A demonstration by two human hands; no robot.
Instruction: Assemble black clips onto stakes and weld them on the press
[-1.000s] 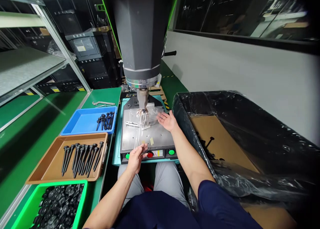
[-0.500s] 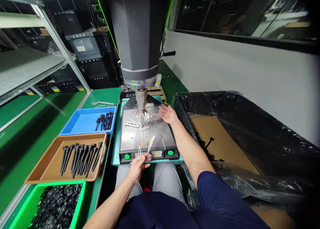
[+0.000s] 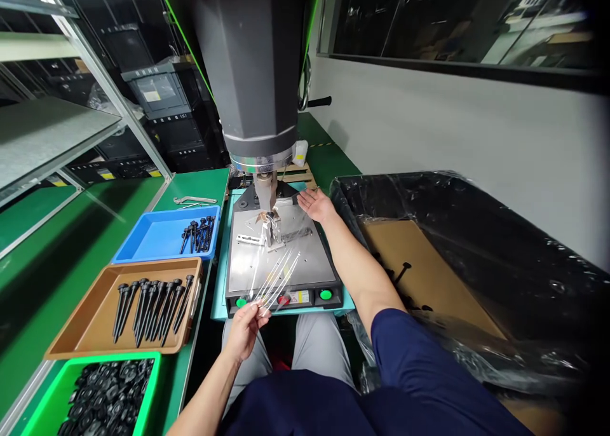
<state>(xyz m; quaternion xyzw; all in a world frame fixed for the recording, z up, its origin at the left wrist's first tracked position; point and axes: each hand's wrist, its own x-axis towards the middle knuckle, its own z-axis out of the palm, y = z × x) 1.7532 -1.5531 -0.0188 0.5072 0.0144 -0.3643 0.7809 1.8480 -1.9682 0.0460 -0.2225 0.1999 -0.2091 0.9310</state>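
Observation:
A clear plastic film [image 3: 275, 272] stretches over the metal plate [image 3: 312, 261] of a press machine. My left hand [image 3: 244, 331] pinches the film's near edge, just in front of the machine's front panel with green buttons [image 3: 326, 293]. My right hand [image 3: 315, 203] is at the far right of the plate, palm up with fingers spread, touching the film's far edge. The machine's dark head [image 3: 252, 67] hangs above, its horn [image 3: 265, 197] over a small fixture [image 3: 270, 226] on the plate.
Left of the machine stand a blue tray [image 3: 152, 236] with a few black spikes, a brown tray [image 3: 81, 325] with several black spikes, and a green bin [image 3: 152, 385] of black round parts. A black-lined cardboard box [image 3: 429, 264] stands at my right. A wrench [image 3: 193, 200] lies behind the blue tray.
My left hand has pulled the film's near edge toward me, off the plate front. My right hand has shifted farther back and lifted, palm turning up.

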